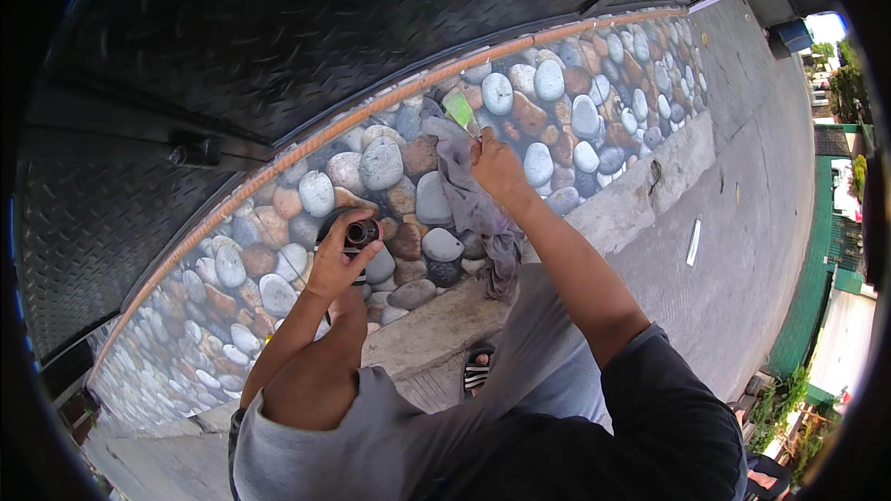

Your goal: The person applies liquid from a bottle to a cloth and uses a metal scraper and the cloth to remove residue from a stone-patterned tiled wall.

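In my left hand [336, 255], fingers curl round a small dark bottle [360, 233] with its round mouth uncovered and facing up. My right hand [497, 167] is closed farther ahead, on a small tool with a flat bright green end [458, 109]. Whether that tool is a brush or a scraper cannot be made out. A crumpled grey cloth [464, 172] lies beside and under the right hand, stretching back toward my knees over the stone-patterned surface [543, 81].
A dark textured metal gate [213, 46] rises along the far side, above an orange-brown edging strip [408, 88]. A concrete curb [640, 190] borders the pebble pattern. My sandalled foot [478, 369] is on the pavement, where a white strip [694, 241] lies at right.
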Demonstrator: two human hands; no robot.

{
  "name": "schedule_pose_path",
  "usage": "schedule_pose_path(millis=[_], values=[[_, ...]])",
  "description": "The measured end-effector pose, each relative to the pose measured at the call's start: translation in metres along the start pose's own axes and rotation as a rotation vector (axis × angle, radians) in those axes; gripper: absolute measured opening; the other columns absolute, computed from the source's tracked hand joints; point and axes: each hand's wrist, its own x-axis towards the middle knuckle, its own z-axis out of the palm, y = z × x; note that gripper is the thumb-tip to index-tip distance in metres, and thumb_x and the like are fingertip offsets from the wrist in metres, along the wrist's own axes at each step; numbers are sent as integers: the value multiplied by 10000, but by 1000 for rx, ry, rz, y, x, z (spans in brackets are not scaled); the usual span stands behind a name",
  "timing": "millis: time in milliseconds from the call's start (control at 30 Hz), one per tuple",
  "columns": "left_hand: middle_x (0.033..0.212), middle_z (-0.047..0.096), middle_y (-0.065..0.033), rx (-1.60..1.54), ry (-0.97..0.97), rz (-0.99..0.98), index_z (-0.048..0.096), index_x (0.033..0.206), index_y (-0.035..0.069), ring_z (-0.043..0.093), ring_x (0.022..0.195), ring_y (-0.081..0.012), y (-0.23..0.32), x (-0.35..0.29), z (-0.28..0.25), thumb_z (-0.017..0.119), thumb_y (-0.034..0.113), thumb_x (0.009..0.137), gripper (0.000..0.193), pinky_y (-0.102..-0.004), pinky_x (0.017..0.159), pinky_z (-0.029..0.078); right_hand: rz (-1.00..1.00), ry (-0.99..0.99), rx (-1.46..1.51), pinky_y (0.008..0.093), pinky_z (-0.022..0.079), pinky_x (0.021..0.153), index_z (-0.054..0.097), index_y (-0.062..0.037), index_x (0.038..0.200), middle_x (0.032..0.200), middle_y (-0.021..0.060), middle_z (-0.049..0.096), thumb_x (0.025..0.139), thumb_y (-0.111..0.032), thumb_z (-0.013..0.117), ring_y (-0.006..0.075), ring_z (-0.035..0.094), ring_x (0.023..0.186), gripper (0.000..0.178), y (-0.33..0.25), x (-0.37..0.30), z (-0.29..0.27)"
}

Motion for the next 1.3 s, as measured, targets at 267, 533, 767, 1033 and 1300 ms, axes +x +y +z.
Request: schedule_pose_path(millis=[267, 533, 767, 1033, 1300], values=[[1199, 652, -118, 32, 13, 44, 548, 1298, 100, 662, 1086, -251, -3, -2, 3, 797, 184, 858, 513, -337, 920, 524, 55, 27, -25, 530, 558, 765, 488, 59, 1126, 892, 342, 669, 1004, -237, 444, 497, 678, 872, 323, 16, 17, -4], [1221, 647, -121, 56, 9, 64, 548, 1292, 98, 660, 1104, -268, -3, 1, 2, 797, 184, 855, 510, -344, 923, 526, 402, -18, 599, 442, 522, 458, 503, 88, 1057, 710, 243, 650, 1014, -241, 445, 306, 652, 484, 337, 14, 56, 9], [1226, 641, -118, 55, -6, 23, 546, 1296, 86, 651, 1114, -259, 1, -2, -2, 794, 163, 856, 510, -340, 937, 519, 450, -34, 705, 419, 523, 470, 501, 85, 1075, 737, 244, 658, 1004, -255, 453, 308, 655, 494, 350, -21, 45, 19], [1244, 637, -128, 36, -27, 105, 542, 1296, 83, 647, 1129, -270, 3, 11, 10, 788, 158, 859, 507, -345, 939, 521, 425, 75, 420, 453, 581, 622, 498, 81, 1102, 778, 307, 677, 994, -284, 449, 376, 694, 582, 384, 19, 68, -12], [1243, 636, -137, 51, -39, 85, 543, 1295, 81, 645, 1127, -305, 4, 11, 5, 784, 175, 859, 507, -366, 944, 520, 225, 123, 194, 478, 579, 672, 493, 106, 1147, 812, 306, 683, 994, -271, 460, 418, 707, 709, 408, 9, 43, 38]])
